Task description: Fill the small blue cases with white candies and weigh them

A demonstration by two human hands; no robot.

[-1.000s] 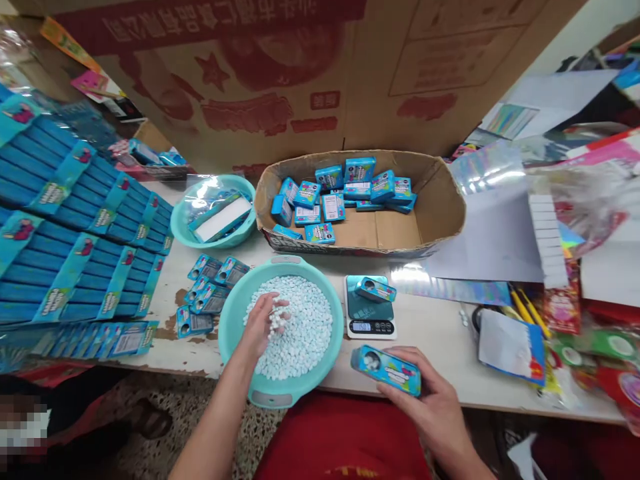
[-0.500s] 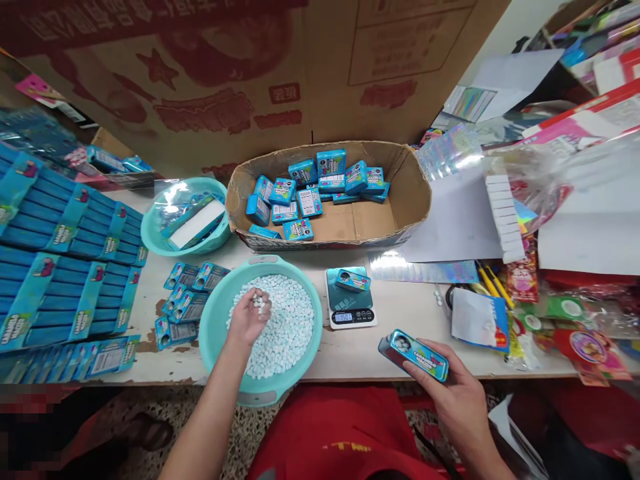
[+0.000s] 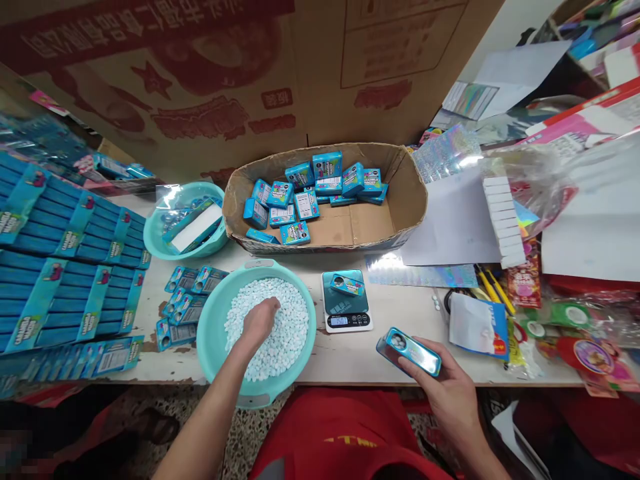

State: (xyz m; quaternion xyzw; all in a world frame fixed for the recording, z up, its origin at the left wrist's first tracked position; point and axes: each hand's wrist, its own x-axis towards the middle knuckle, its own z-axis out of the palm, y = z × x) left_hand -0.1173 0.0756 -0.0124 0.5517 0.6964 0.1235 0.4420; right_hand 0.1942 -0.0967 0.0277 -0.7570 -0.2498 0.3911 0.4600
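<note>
My left hand (image 3: 260, 320) is palm down in a turquoise basin (image 3: 207, 347), over the heap of small white and pale blue candies (image 3: 287, 333). Its fingers curl downward and together; what they hold is hidden. At the table's front edge my right hand (image 3: 443, 373) grips a blue candy tin (image 3: 417, 355), tilted, with white candies showing through its round opening. Between the hands sits a small kitchen scale (image 3: 350, 323) with a lit display. A blue lid with a round hole (image 3: 347, 285) lies on its plate.
Behind stands a cut-down cardboard box (image 3: 350, 230) holding several blue tins (image 3: 295, 233). Blue tins (image 3: 176, 333) lie left of the basin. A smaller turquoise bowl (image 3: 155, 243) and stacked display packs (image 3: 50, 293) are farther left. Papers (image 3: 450, 220) and wrappers crowd the right.
My left hand has turned from palm up with candies showing to palm down, and moved slightly right over the heap. My right hand still holds the tin, now shifted slightly left.
</note>
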